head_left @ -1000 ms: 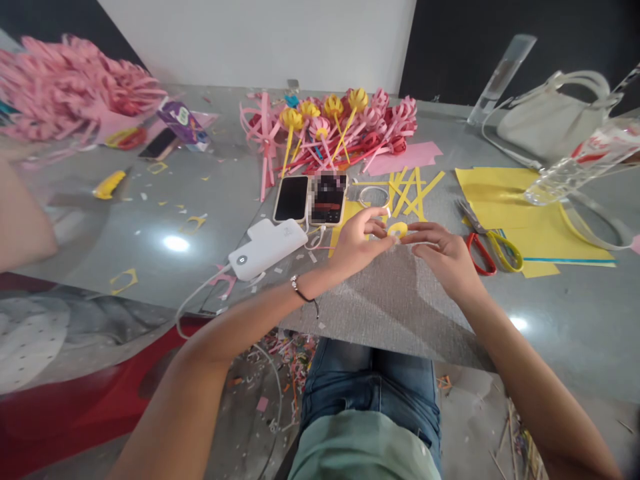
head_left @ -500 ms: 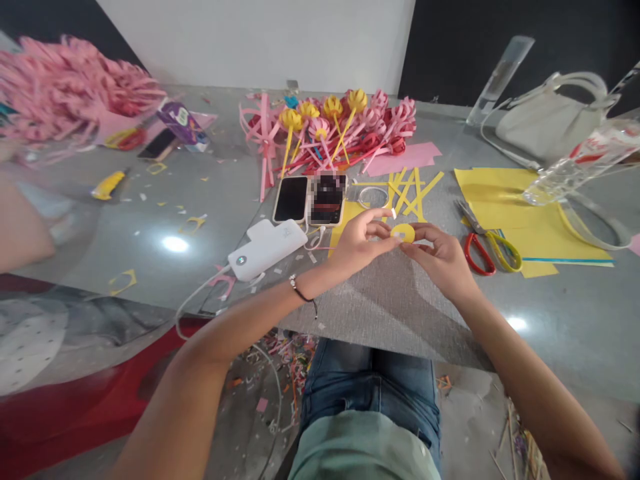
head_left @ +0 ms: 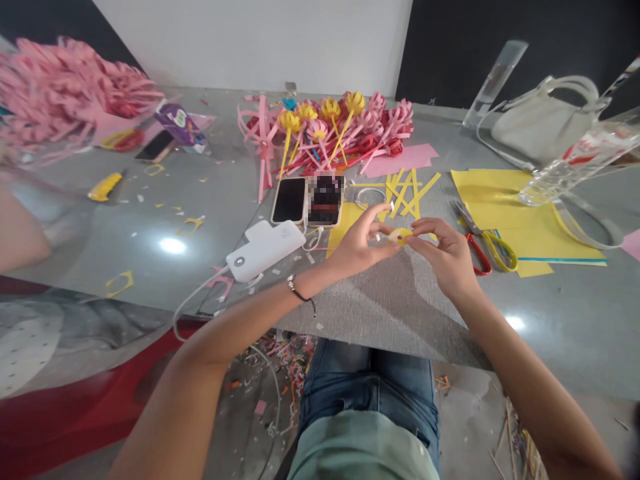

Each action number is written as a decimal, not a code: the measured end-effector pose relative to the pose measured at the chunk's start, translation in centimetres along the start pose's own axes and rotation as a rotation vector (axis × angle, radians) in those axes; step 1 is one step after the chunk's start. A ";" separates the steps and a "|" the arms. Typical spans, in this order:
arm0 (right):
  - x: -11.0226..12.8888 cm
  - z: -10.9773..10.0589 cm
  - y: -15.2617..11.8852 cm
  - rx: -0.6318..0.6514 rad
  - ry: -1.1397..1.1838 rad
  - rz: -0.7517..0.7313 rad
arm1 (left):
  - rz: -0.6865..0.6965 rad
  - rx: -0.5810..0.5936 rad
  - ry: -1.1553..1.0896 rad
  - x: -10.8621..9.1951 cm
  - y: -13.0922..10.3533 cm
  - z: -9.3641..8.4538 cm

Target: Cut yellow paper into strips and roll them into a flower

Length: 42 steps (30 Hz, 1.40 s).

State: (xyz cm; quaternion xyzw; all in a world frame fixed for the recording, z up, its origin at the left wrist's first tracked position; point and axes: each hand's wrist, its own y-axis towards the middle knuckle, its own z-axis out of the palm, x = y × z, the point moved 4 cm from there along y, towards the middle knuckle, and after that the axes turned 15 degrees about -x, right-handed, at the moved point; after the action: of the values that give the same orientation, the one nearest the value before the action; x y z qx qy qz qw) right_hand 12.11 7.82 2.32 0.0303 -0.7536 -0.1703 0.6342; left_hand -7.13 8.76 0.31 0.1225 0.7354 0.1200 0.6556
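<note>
Between my two hands is a small round yellow paper piece [head_left: 400, 235] with a whitish patch on it. My left hand [head_left: 361, 241] pinches its left side, with a bit of white on a raised fingertip. The fingers of my right hand [head_left: 441, 250] close on its right edge. Just beyond my hands lie crossed yellow strips [head_left: 411, 193] and a coiled white cable [head_left: 371, 197]. Scissors [head_left: 483, 239] with red and yellow handles rest right of my right hand, partly on yellow paper sheets [head_left: 540, 223].
Two phones [head_left: 290, 200] and a white power bank [head_left: 267, 250] lie left of my hands. Paper flowers [head_left: 345, 127] are piled behind. A plastic bottle [head_left: 580, 163] and white bag [head_left: 545, 123] stand right. A person's arm [head_left: 20, 230] shows at the left edge.
The yellow piece has tilted between my fingers and looks narrower. My right hand has shifted slightly and now covers part of the red scissor handle.
</note>
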 end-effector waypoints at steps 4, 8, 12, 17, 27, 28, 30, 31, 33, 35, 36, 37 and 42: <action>0.2 -0.1 0.0 -0.003 0.015 -0.002 | -0.073 0.045 -0.107 -0.1 0.2 0.0; 0.5 -0.8 0.6 -0.040 -0.008 -0.029 | -0.123 0.200 -0.243 -0.8 -0.2 0.2; 0.3 -1.0 1.0 -0.022 0.003 -0.017 | -0.142 0.315 -0.299 -1.6 -0.6 0.5; -0.4 -0.7 0.8 -0.005 0.080 0.038 | -0.096 0.334 -0.255 -1.6 -0.8 0.6; -0.3 -1.0 1.0 0.037 0.115 0.087 | -0.080 0.122 -0.047 0.3 0.5 -0.1; -0.1 -0.9 0.9 0.052 0.101 0.063 | -0.079 0.102 -0.046 0.2 0.5 -0.1; 0.3 -0.7 0.7 0.091 0.063 0.032 | -0.074 0.083 -0.049 0.1 0.6 -0.1; 0.5 -0.6 0.6 0.105 0.042 0.022 | -0.070 0.084 -0.053 -0.1 0.6 0.0; 0.7 -0.4 0.4 0.115 0.003 0.005 | -0.060 0.094 -0.070 -0.3 0.5 0.1; 0.8 -0.3 0.3 0.118 -0.040 -0.008 | -0.039 0.104 -0.085 -0.6 0.5 0.2; 0.7 -0.2 0.2 0.122 -0.063 -0.012 | -0.026 0.109 -0.087 -0.6 0.5 0.2; 0.7 -0.2 0.2 0.126 -0.084 -0.017 | -0.014 0.113 -0.085 -0.7 0.5 0.2; 0.8 -0.1 0.1 0.129 -0.149 -0.048 | 0.025 0.128 -0.047 -1.1 0.4 0.2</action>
State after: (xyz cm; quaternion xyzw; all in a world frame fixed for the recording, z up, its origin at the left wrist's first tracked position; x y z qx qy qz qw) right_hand 12.09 7.64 3.09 0.0761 -0.8071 -0.1383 0.5689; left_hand -6.83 8.75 1.41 0.1759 0.7244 0.0778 0.6620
